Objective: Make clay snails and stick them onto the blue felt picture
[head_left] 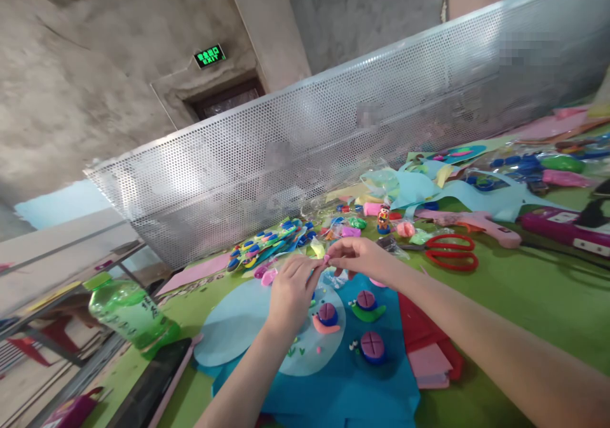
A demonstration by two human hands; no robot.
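Observation:
Between the fingertips of my left hand point(291, 288) and my right hand point(358, 258) is a small bit of pink clay point(326, 259); both hands pinch it. Below them, a pale blue paper oval point(233, 326) lies on blue paper point(328, 396). A clay snail with a pink body and purple shell point(326, 315) sits on the oval's right part. To its right are a green-bodied snail point(366, 306) and a blue one with a purple shell point(372, 347). Small green clay pieces and a pink dot point(319, 350) are on the oval.
Red-handled scissors point(450, 252), a pink glue gun point(476, 223) and a small figurine point(383, 220) lie behind and right. A green bottle point(131, 314) and a black flat object point(152, 383) are at left. A perforated metal screen point(286, 136) stands behind the table.

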